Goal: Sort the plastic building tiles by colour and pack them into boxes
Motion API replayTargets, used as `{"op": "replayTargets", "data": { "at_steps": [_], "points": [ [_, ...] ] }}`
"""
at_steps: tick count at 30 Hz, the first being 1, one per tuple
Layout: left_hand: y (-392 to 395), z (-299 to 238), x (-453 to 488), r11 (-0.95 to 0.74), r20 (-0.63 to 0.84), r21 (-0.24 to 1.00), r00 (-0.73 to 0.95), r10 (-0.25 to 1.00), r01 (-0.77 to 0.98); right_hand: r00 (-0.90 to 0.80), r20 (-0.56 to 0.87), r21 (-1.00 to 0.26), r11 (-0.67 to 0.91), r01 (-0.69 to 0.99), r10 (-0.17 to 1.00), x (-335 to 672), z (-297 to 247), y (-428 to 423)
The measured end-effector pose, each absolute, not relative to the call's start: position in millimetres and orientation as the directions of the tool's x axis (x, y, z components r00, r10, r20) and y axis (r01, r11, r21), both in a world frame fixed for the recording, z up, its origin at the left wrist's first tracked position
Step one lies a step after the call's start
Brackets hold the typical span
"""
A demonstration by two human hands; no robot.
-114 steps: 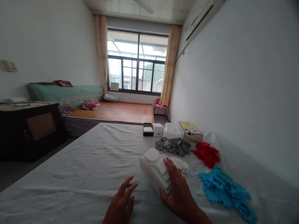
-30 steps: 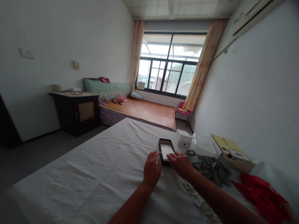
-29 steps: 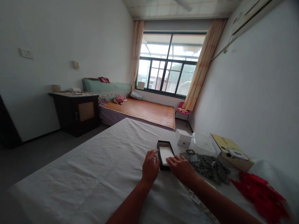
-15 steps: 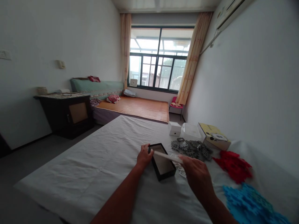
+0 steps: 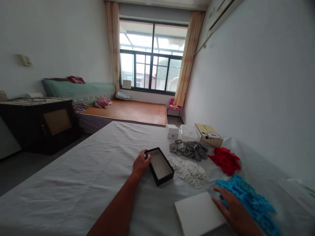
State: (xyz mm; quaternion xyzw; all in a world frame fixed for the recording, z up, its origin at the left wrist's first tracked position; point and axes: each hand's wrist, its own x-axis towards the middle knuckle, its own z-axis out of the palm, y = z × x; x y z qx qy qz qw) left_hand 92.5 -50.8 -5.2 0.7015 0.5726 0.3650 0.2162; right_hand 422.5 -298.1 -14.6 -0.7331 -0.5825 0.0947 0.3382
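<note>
My left hand is closed on the near-left rim of an open black box with a pale inside, thumb at the edge. The box sits on the white cloth and looks hollow. A flat white rectangular box lid lies nearer to me on the cloth. Beside its right edge is my right hand, fingers apart and holding nothing. To the right of the black box spreads a pile of small white lattice pieces. Blue interlocking pieces lie just beyond my right hand, partly hidden by it.
Grey gear-shaped pieces and red pieces lie farther back. Behind them stand a small white box, a clear plastic container and a yellow box. A wall bounds the right side.
My right hand has carried the white lid from above the black box down to the cloth at the right and let go. The view has turned right; my left hand stays on the box.
</note>
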Motion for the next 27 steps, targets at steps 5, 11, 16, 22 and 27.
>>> {"op": "replayTargets", "data": {
  "at_steps": [5,11,16,22,27],
  "points": [
    [-53,-2,92,-0.242,0.251,0.705,0.085,0.964,0.666,0.029,0.35,-0.282,0.076,0.956,0.936,413,7,-236],
    [-52,-4,91,-0.247,0.253,0.701,0.091,0.963,0.669,0.03,0.069,-0.16,-0.019,0.987,0.997,389,0,-185],
    [-51,-4,93,-0.216,0.213,0.697,0.09,0.973,0.684,0.053,0.173,-0.115,-0.033,0.993,0.983,382,-5,-181],
    [-53,-1,94,-0.224,0.222,0.693,0.094,0.971,0.685,-0.061,0.323,-0.084,0.093,0.992,0.945,389,-2,-178],
    [-54,0,93,-0.229,0.225,0.691,0.098,0.97,0.685,-0.101,0.302,-0.076,0.13,0.989,0.948,398,1,-169]
  ]
}}
